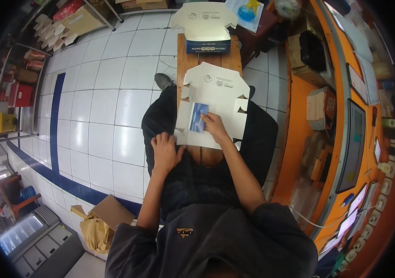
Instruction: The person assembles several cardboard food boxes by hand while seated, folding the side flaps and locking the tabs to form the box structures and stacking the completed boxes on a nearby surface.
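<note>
Right hand (215, 126) rests palm-down on flat white carton blank (213, 107), fingers pressing near edge of a blue side panel (198, 117) that's folded up from the blank's left part; fingers curled lightly, nothing gripped inside. Left hand (165, 151) sits at near-left corner of the blank, fingers bent over its edge, thumb side toward the right hand; looks like it pins the corner, can't tell if it truly pinches it. The 2 hands are near each other, not touching.

Blank lies unfolded w/ notched flaps, across person's lap and the near end of a narrow wooden bench (189, 59) running away from the person. At bench's far end sits 1 assembled box (205, 28), white lid flap open, blue front wall.

Left of bench: white tiled floor (100, 106) w/ dark blue stripe. Near-left, brown cardboard pieces (102, 220) on the floor. Right side: orange counter (299, 120) w/ stacked cartons and screens, well apart from the hands.
</note>
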The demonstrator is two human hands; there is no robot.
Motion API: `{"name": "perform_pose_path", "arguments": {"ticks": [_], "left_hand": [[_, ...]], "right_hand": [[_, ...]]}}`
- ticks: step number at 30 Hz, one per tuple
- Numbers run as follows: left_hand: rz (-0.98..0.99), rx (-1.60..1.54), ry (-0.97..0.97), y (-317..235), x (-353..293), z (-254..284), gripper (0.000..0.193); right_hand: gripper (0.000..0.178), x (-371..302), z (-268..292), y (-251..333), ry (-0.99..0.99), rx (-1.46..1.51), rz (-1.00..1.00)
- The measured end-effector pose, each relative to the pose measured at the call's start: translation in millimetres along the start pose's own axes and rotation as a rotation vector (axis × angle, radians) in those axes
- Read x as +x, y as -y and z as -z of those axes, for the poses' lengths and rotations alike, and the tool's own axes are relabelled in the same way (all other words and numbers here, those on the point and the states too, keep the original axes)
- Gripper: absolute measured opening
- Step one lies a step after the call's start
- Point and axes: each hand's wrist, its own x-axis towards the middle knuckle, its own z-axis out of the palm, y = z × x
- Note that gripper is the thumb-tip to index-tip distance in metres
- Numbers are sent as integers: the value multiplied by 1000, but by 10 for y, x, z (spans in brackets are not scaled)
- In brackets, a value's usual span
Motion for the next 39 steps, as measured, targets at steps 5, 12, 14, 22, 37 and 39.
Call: {"name": "perform_pose_path", "arguments": {"ticks": [5, 12, 14, 22, 37, 39], "left_hand": [[14, -263, 23, -86, 48, -75, 22], [12, -432, 93, -492, 163, -183, 18], [-4, -419, 54, -549, 244, -190, 17], [86, -434, -129, -519, 615, -240, 7], [363, -663, -153, -131, 988, -8, 32], [328, -503, -105, 0, 1172, -30, 38]], "right_hand": [[26, -125, -48, 117, -22, 67, -16], [26, -68, 0, -18, -17, -43, 54], [29, -44, 1, -64, -46, -128, 103], [32, -238, -193, 34, -127, -416, 197], [22, -487, -383, -41, 19, -460, 254], [23, -525, -438, 36, 17, -375, 224]]}}
